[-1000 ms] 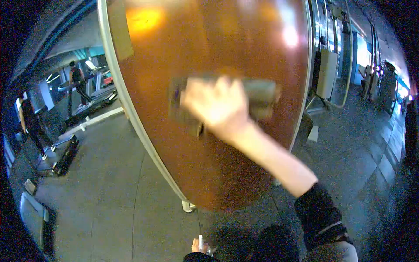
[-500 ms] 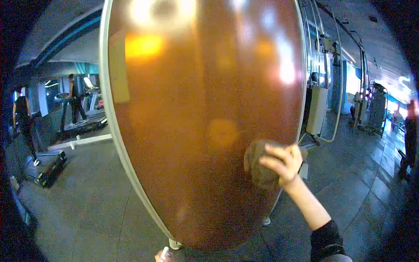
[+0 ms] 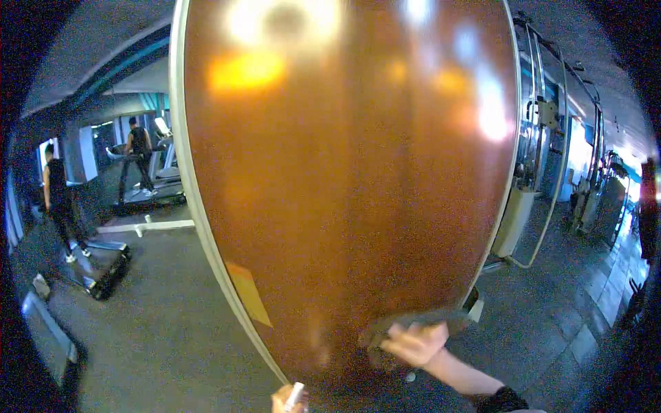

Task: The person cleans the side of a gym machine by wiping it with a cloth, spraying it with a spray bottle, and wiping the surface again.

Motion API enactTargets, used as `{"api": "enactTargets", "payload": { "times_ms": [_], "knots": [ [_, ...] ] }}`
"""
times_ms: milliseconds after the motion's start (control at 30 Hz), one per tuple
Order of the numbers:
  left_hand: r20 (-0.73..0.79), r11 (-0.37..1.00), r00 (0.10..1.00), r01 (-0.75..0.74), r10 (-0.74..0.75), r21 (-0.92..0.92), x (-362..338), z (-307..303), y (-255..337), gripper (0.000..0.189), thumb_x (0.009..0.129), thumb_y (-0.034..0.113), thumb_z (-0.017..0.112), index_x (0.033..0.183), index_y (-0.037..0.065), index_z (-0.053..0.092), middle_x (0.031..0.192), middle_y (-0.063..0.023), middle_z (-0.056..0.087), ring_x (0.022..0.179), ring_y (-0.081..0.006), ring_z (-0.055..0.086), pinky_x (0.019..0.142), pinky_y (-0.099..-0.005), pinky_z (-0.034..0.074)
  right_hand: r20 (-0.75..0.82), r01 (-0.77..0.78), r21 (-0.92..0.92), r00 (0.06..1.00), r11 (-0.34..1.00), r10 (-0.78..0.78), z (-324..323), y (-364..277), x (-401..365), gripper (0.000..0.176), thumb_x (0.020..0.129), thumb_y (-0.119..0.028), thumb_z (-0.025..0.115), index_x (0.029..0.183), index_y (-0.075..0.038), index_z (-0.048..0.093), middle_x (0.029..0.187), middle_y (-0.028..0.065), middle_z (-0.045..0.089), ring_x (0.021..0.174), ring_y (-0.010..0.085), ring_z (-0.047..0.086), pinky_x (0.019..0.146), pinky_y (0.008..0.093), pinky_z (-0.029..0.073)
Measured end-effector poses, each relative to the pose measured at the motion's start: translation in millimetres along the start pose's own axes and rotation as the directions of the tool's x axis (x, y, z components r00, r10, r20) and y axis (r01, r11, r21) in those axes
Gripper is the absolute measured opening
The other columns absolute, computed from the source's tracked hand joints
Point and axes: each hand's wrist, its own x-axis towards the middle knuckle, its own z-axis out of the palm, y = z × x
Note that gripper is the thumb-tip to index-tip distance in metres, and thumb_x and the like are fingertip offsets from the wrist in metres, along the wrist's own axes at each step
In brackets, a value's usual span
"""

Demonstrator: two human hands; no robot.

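Observation:
A tall, glossy reddish-brown panel (image 3: 330, 206) in a pale metal frame (image 3: 180, 103) stands before me. My right hand (image 3: 416, 343) presses a dark, motion-blurred cloth (image 3: 377, 344) against the lower right of the panel. At the bottom edge of the view, my left hand (image 3: 281, 400) is closed around a small white object (image 3: 295, 395), close to the panel's lower left corner. A yellowish rectangular patch (image 3: 251, 297) shows on the panel near its lower left edge.
To the left, a person stands on a treadmill (image 3: 103, 265), and another person is on a treadmill (image 3: 155, 189) beyond. Gym machines with a pale weight cover (image 3: 513, 224) stand on the right. Dark tiled floor (image 3: 172, 323) surrounds the panel.
My right hand and the cloth have moved down and slightly left across the panel. The yellowish patch appears much lower. The view has shifted, and my left hand sits a little further right.

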Motion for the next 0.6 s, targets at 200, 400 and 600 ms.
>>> {"api": "enactTargets", "payload": {
  "times_ms": [200,400,600],
  "knots": [
    [0.009,0.999,0.999,0.035,-0.035,0.017,-45,37,106,0.028,0.089,0.026,0.052,0.102,0.001,0.058,0.063,-0.0041,0.052,0.049,-0.0161,0.047,0.044,-0.031,0.04,0.426,0.047,0.16,0.897,0.986,-0.112,-29,18,-86,0.034,0.067,-0.03,0.063,0.1,-0.037,0.065,0.112,-0.0182,0.056,0.083,0.0113,0.046,0.071,0.0293,0.037],
    [-0.011,0.484,0.533,0.76,-0.846,-0.434,-21,21,315,0.036,0.086,0.038,0.057,0.072,0.005,0.052,0.054,-0.001,0.045,0.043,-0.012,0.04,0.04,-0.0287,0.033,0.349,-0.891,-0.043,-0.437,-0.452,0.829,-116,-24,-246,0.04,0.065,-0.033,0.073,0.095,-0.008,0.066,0.092,0.0135,0.065,0.091,0.0325,0.06,0.08,0.0383,0.049],
    [-0.037,0.926,0.926,0.376,-0.376,0.016,16,-46,325,0.027,0.068,0.015,0.065,0.093,0.005,0.065,0.075,-0.0099,0.061,0.066,-0.0201,0.059,0.063,-0.032,0.049,0.441,-0.739,-0.531,-0.659,-0.414,0.61,-260,-109,-310,0.032,0.078,-0.028,0.064,0.102,-0.007,0.066,0.097,0.0095,0.067,0.083,0.0211,0.063,0.076,0.0357,0.05]
  ]
}}
